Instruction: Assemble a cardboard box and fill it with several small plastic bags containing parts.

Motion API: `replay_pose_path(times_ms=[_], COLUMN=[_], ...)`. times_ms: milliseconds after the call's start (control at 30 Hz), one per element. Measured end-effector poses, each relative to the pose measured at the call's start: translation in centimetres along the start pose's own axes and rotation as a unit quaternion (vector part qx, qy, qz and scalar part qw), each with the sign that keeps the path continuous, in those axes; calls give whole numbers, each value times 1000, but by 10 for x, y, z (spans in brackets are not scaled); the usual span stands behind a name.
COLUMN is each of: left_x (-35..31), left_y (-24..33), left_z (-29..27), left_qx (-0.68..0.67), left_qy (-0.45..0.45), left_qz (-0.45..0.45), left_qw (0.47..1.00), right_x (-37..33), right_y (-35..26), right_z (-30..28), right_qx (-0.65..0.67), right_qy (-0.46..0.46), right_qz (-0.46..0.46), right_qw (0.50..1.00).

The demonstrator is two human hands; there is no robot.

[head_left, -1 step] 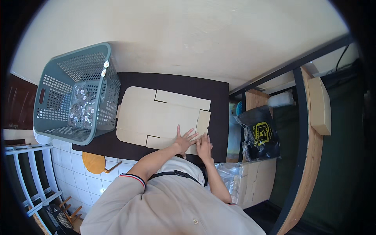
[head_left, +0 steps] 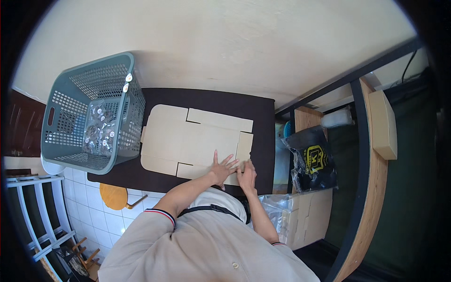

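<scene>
An unfolded tan cardboard box blank (head_left: 192, 134) lies flat on the dark-covered table (head_left: 263, 122), with slits along its far and near flaps. My left hand (head_left: 222, 170) presses on its near right part, fingers spread and palm down. Right beside it, my right hand (head_left: 246, 177) is at the blank's near right corner. Its fingers are curled together on the small end flap next to a slit, the thumb pointing toward the left hand. What lies under the right fingers is partly hidden.
A grey-green plastic basket (head_left: 124, 117) with clear bags of small items stands at the table's left end. To the right are a wood-and-black-metal shelf (head_left: 366, 188), a black plastic package (head_left: 312, 160) and more flat cardboard (head_left: 312, 216). A round wooden stool (head_left: 112, 196) stands at lower left.
My right fingers have curled in slightly more at the blank's corner. My left hand and the blank stay in place; the whole view has shifted very slightly.
</scene>
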State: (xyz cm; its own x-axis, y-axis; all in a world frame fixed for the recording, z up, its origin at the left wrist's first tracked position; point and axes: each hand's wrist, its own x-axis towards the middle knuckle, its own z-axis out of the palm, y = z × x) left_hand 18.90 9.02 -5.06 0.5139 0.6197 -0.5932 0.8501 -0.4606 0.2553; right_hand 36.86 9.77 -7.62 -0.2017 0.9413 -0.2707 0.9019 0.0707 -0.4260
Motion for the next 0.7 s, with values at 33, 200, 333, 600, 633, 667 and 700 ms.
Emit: replay_pose_path(times_ms=[33,200,333,600,633,667,700], left_x=[0,7,2,11,2,-3,-9], left_y=[-1,1,-4,-53,-46,-43,-43], left_z=[6,28,29,48,57,62,56], left_qx=[-16,-77,-163,-431,-353,-262,-249], left_qy=[37,122,131,58,213,361,318], left_qz=[7,15,45,-16,-92,-164,-188], left_qw=[999,989,977,900,906,880,895], right_x=[6,27,39,19,10,1,-10], right_y=[-3,-15,-1,-44,-45,-45,-46], right_z=[-5,-5,-11,16,23,29,34], right_qx=[74,187,185,235,218,220,89], right_qy=[58,218,206,62,28,29,18], right_qz=[18,178,217,-125,-140,-137,-167], right_qw=[995,941,936,962,966,966,982])
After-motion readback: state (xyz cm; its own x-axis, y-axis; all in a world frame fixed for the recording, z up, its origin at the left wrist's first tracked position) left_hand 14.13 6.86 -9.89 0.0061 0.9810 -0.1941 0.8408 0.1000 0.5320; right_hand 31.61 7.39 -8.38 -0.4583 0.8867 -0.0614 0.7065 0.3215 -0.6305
